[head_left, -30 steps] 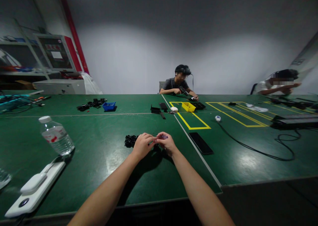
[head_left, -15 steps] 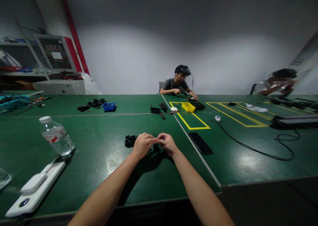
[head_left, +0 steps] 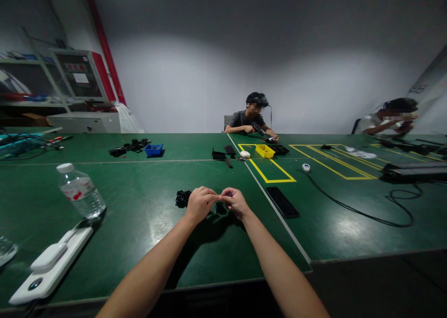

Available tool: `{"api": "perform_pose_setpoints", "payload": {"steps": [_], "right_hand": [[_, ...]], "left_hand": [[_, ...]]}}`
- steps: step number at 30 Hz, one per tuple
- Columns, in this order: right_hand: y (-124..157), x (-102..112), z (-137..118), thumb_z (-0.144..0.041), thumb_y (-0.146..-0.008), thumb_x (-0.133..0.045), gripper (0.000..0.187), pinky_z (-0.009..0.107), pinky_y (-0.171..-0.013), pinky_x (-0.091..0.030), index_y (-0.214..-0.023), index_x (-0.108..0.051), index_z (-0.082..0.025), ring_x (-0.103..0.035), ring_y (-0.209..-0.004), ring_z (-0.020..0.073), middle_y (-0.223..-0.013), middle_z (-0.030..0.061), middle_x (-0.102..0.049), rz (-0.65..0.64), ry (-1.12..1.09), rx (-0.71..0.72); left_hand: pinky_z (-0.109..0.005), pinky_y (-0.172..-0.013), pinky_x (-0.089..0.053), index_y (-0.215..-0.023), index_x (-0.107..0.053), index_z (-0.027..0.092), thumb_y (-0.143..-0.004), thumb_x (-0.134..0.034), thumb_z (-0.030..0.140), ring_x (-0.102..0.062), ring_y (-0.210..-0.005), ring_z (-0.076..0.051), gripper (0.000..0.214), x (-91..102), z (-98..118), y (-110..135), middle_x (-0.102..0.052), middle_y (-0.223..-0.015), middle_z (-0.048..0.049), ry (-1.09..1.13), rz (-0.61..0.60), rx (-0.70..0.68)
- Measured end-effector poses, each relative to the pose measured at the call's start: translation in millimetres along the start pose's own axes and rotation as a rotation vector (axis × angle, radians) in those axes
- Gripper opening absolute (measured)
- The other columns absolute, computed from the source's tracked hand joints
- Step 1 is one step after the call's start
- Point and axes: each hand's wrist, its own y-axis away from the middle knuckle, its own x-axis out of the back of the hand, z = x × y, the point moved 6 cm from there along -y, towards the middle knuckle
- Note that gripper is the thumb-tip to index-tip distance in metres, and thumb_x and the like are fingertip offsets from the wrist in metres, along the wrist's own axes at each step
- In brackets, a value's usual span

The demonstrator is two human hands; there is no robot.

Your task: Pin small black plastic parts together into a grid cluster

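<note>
My left hand (head_left: 201, 203) and my right hand (head_left: 235, 202) meet at the fingertips above the green table (head_left: 139, 187). Both are closed, thumbs and fingers pinched together. Whatever sits between them is too small and too covered to name; a speck of purple shows by the right fingers. A cluster of small black parts (head_left: 182, 199) lies just left of my left hand, partly behind it. Below the fingertips, another small black part (head_left: 220, 208) rests on the tabletop in the shadow of my hands.
A black phone (head_left: 282, 201) lies right of my hands. Left stand a water bottle (head_left: 82, 190) and a white device (head_left: 52, 267). Farther off are a blue bin (head_left: 153, 150), a yellow bin (head_left: 264, 151) and a cable (head_left: 345, 204). A co-worker (head_left: 249, 115) sits opposite.
My hands stay nearly in place, fingertips still together, with slight finger shifts. The black part beneath them shows a little more clearly. The view has drifted very slightly.
</note>
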Motion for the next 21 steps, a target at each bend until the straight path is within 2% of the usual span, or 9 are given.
{"api": "perform_pose_setpoints", "payload": {"steps": [4,7,11,14,17,21], "right_hand": [[-0.9,-0.8,0.8,-0.035,-0.048,-0.088,0.037,0.016,-0.029,-0.022,-0.063,-0.061,-0.017,-0.035,-0.032,0.0040,-0.045,-0.0071,-0.052,-0.011,0.049,0.004],[-3.1,1.4,0.8,-0.046,-0.052,-0.086,0.041,0.017,-0.030,-0.023,-0.066,-0.061,-0.017,-0.036,-0.032,0.0043,-0.048,-0.0048,-0.057,0.029,0.054,0.012],[-5.3,5.8,-3.0,-0.067,-0.066,-0.070,0.051,0.018,-0.032,-0.024,-0.076,-0.062,-0.017,-0.045,-0.034,0.0070,-0.060,0.0038,-0.068,0.098,-0.049,0.046],[-5.0,9.9,-5.8,-0.075,-0.071,-0.058,0.061,0.019,-0.032,-0.020,-0.085,-0.065,-0.017,-0.043,-0.031,0.0080,-0.052,0.0041,-0.066,0.157,-0.078,0.052],[-3.0,12.7,-7.8,-0.078,-0.072,-0.053,0.063,0.020,-0.031,-0.019,-0.077,-0.066,-0.016,-0.040,-0.030,0.0073,-0.049,0.0037,-0.064,0.203,-0.080,0.053],[-0.6,18.3,-8.0,-0.068,-0.073,-0.061,0.052,0.019,-0.032,-0.024,-0.063,-0.062,-0.016,-0.044,-0.033,0.0074,-0.048,0.0026,-0.062,0.287,-0.106,0.039]], "left_hand": [[-0.030,-0.075,-0.046,-0.083,-0.076,0.026,-0.093,-0.055,0.032,-0.060,-0.082,-0.016,0.025,0.4,0.2,0.6,-0.072,-0.088,-0.0040,-0.001,0.015,-0.008],[-0.031,-0.075,-0.047,-0.085,-0.076,0.026,-0.093,-0.055,0.033,-0.061,-0.081,-0.016,0.024,0.9,-0.4,1.0,-0.072,-0.086,-0.0046,0.020,0.027,0.009],[-0.031,-0.078,-0.048,-0.087,-0.075,0.024,-0.093,-0.054,0.033,-0.061,-0.081,-0.016,0.024,1.5,-2.2,1.6,-0.071,-0.086,-0.0056,0.080,0.044,0.041],[-0.031,-0.079,-0.049,-0.087,-0.074,0.023,-0.092,-0.055,0.030,-0.062,-0.084,-0.017,0.021,2.8,-6.8,2.2,-0.072,-0.087,-0.0052,0.131,0.064,0.095],[-0.031,-0.079,-0.049,-0.087,-0.073,0.022,-0.091,-0.056,0.027,-0.063,-0.084,-0.017,0.018,4.1,-12.5,2.6,-0.072,-0.087,-0.0042,0.166,0.076,0.163],[-0.031,-0.078,-0.049,-0.085,-0.073,0.022,-0.090,-0.058,0.025,-0.063,-0.083,-0.017,0.016,5.3,-15.7,2.4,-0.072,-0.085,-0.0038,0.185,0.080,0.214]]}}
